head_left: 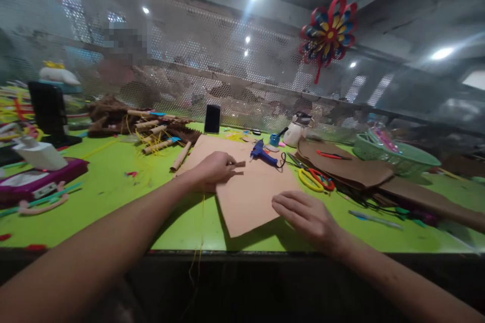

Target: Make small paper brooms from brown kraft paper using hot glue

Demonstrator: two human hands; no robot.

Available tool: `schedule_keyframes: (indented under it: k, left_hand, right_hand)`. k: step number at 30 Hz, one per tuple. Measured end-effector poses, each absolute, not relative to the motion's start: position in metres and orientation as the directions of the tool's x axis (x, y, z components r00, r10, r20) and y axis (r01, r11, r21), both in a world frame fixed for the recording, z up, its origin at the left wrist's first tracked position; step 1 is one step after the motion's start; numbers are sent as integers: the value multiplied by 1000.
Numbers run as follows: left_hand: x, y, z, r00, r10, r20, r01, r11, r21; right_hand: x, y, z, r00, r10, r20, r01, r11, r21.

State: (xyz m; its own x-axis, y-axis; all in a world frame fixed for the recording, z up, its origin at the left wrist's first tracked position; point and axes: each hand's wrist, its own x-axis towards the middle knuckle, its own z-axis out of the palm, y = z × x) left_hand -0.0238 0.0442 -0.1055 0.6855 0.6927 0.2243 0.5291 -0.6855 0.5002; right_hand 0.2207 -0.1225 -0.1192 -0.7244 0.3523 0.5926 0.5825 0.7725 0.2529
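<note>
**Tan sheet, one, with brown strip, under two bare hands**

Sheet point(252, 202): tan, broad, lying mid-desk; its near corner is pointing at the wearer and apparently rising a little, a shadow showing beneath.

Strip point(240, 164): brown, small, projecting over the sheet from the left hand point(214, 167), whose fingers are closing on it in a pinch.

Right hand point(308, 217): fingers lying together, slightly bent, tips touching the sheet's right edge. The thumb is hiding, so whether they are pinching or only resting, I cannot tell.

Handling, as judged: light, flat pressure from the right fingers is suiting thin stock; a hard push is risking a crease or a skid. The left pinch is working best near the strip's end, leaving its tip in sight.

Edges: the near corner is sitting close to the desk's point(125, 234) front edge. Yellow thread point(202, 212) is hanging past that edge below the left forearm and could be snagging on it.

Room: the blue glue gun point(263, 154) is lying on the sheet's far part, limiting any slide. Scissors point(310, 180) are flanking the right side, brown paper point(341, 164) beyond; tubes point(181, 157) are bordering the left. Green surface is showing widest on the left, beyond the left forearm.
</note>
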Motion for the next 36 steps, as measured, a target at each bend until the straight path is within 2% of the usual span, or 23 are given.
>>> schedule_keyframes:
  k: [5, 8, 13, 17, 22, 27, 32, 36]
  left_hand:
    - [-28, 51, -97, 561, 787, 257, 594, -599, 538]
    - [-24, 47, -87, 593, 763, 256, 565, -621, 544]
    - [-18, 38, -78, 710, 651, 267, 408, -690, 597]
    - [-20, 35, -77, 793, 579, 191, 404, -734, 545]
    - [-18, 25, -73, 816, 562, 135, 452, -766, 457]
    - [-18, 13, -73, 814, 577, 60, 507, -758, 411]
    - [-22, 16, -89, 802, 592, 73, 501, -734, 458]
    - [-22, 19, -100, 805, 569, 169, 477, -789, 386]
  right_hand:
    - [215, -121, -126, -751, 388, 534, 583, 769, 262]
    - [215, -115, -129, -717, 432, 547, 635, 728, 258]
    - [210, -105, -135, -629, 536, 563, 742, 631, 228]
    - [212, -98, -141, -596, 627, 502, 779, 603, 170]
    - [212, -95, -140, -511, 744, 432, 847, 523, 101]
    - [216, -100, -124, -435, 807, 400, 870, 491, -45]
    - [216, -81, -106, -321, 790, 522, 841, 491, -226]
    - [198, -47, -102, -362, 855, 370, 790, 493, -365]
